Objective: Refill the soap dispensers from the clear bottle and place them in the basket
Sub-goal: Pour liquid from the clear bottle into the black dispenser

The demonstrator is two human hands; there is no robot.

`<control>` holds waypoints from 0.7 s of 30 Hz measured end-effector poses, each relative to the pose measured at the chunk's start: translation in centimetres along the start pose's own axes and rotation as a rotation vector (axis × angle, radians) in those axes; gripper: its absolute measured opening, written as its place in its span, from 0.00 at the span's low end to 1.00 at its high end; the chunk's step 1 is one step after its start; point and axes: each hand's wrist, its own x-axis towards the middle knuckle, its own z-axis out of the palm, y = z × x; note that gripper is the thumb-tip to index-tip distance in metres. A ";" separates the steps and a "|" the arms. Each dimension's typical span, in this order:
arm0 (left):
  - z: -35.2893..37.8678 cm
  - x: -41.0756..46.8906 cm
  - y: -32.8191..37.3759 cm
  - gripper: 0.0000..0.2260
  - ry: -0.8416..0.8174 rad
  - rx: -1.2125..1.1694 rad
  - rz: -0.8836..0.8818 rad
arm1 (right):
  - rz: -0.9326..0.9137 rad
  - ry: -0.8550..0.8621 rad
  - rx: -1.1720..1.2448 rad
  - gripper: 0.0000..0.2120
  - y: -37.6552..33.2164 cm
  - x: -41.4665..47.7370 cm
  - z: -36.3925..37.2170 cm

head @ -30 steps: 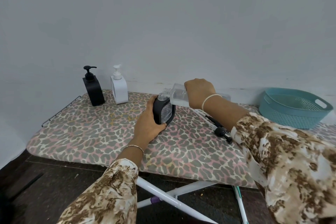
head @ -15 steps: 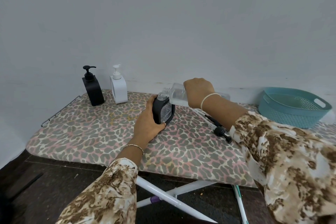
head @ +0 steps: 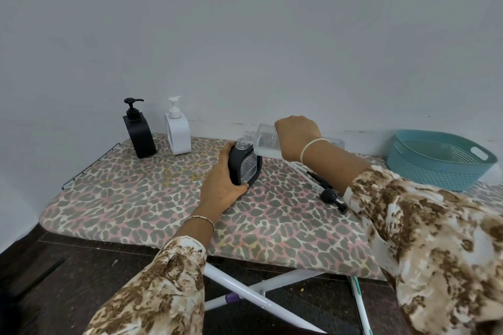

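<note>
Head view: left hand (head: 221, 187) grips uncapped black-framed dispenser (head: 245, 166); right hand (head: 296, 137) tilts clear bottle (head: 265, 141).

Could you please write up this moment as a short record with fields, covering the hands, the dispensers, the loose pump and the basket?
surface: leopard-print ironing board
left hand: grips the open black dispenser with the clear ribbed window, upright on the board
right hand: holds the clear plastic bottle tilted, its neck at the dispenser's mouth
removed pump: black pump head with tube lies on the board by the right forearm
waiting: black square pump dispenser and white square pump dispenser, capped, at the far left
teal plastic basket: far right, no dispenser inside
</note>
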 end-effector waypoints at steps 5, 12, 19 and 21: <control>0.0 0.0 -0.1 0.47 -0.001 0.003 0.002 | -0.001 -0.002 -0.006 0.08 0.0 0.0 0.1; 0.0 0.0 0.0 0.47 -0.001 0.009 -0.006 | -0.002 0.004 -0.014 0.10 -0.1 0.1 0.1; 0.0 0.0 -0.1 0.47 0.002 0.003 -0.002 | -0.003 0.006 -0.022 0.10 -0.1 0.1 0.1; 0.1 0.1 -0.1 0.47 0.000 0.006 -0.007 | -0.003 0.003 -0.024 0.09 -0.1 0.1 0.1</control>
